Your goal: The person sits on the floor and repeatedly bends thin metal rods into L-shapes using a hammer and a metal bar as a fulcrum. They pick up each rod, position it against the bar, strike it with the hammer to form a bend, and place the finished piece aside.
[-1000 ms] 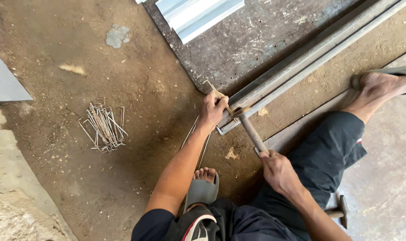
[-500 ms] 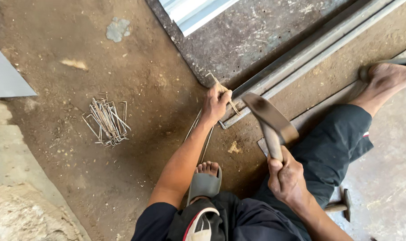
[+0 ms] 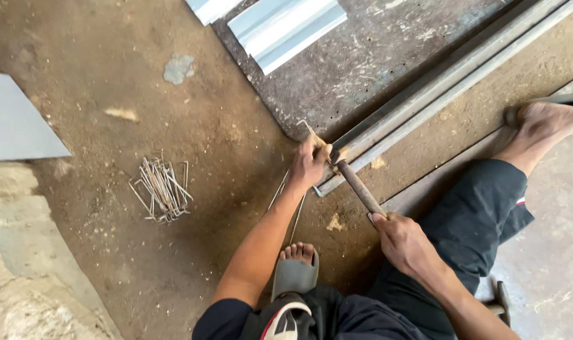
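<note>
My left hand grips a thin metal rod and holds it against the end of a long steel angle bar lying on the ground. My right hand is closed on the wooden handle of a hammer, whose head rests down on the rod right beside my left fingers. More of the thin rod runs back under my left forearm toward my sandalled foot.
A pile of bent wire pieces lies on the dirt to the left. Corrugated metal sheets sit at the top, a grey sheet at far left, a concrete slab at lower left. My other bare foot is stretched out right.
The hammer was down a second ago, lifted up and back half a second ago, and is now down on the rod again. My left hand stayed put.
</note>
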